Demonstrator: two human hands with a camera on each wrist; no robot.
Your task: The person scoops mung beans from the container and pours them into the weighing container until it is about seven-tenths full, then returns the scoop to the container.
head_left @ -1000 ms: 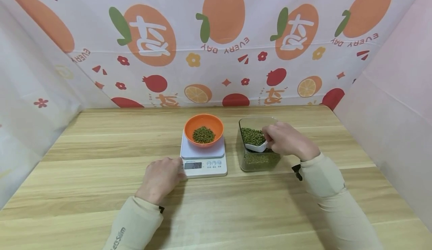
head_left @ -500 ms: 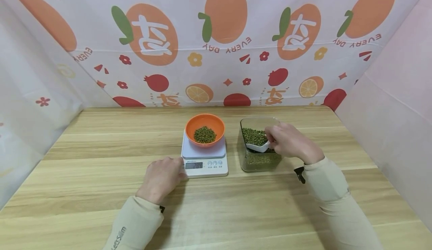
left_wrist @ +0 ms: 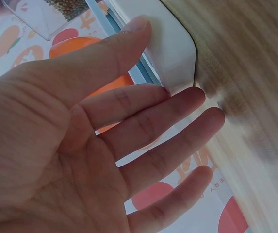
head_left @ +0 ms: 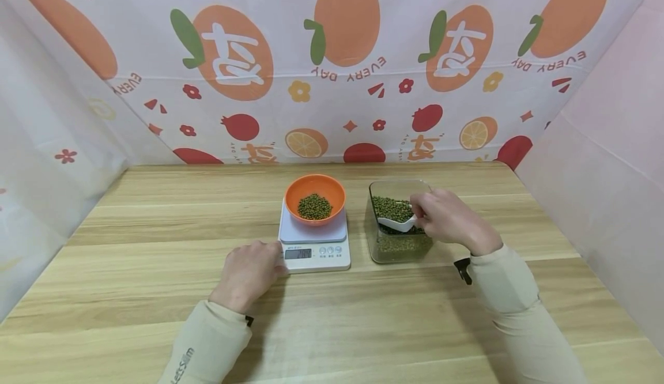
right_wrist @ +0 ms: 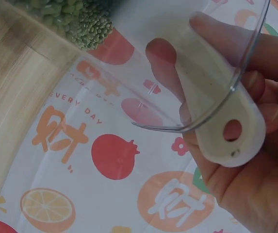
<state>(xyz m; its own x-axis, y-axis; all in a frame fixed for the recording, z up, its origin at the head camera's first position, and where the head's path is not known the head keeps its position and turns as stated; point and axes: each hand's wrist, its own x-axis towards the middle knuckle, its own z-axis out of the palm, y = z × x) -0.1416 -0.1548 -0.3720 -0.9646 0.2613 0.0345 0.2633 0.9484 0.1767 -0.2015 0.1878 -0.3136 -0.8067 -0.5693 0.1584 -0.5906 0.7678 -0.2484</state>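
Note:
My right hand [head_left: 443,217] grips the handle of a white scoop [head_left: 398,224], whose head is down among green mung beans [head_left: 391,207] in a clear rectangular container [head_left: 396,252]. In the right wrist view the thumb and fingers pinch the scoop handle [right_wrist: 216,107], with its hole near the end, behind the container's clear rim. My left hand [head_left: 251,274] rests at the left front corner of a white kitchen scale [head_left: 315,264]. In the left wrist view its thumb [left_wrist: 138,34] touches the scale's edge and the other fingers are extended, index at the corner.
An orange bowl [head_left: 293,189] with a heap of mung beans stands on the scale's platform, left of the container. The lit display [head_left: 298,253] shows digits. A fruit-printed cloth [head_left: 332,107] backs the wooden table [head_left: 171,228], with pale cloth at both sides.
My right hand has shifted slightly right, the scoop moving a little with it inside the container. My left hand, the scale and the bowl stay in place; the head view has shifted slightly.

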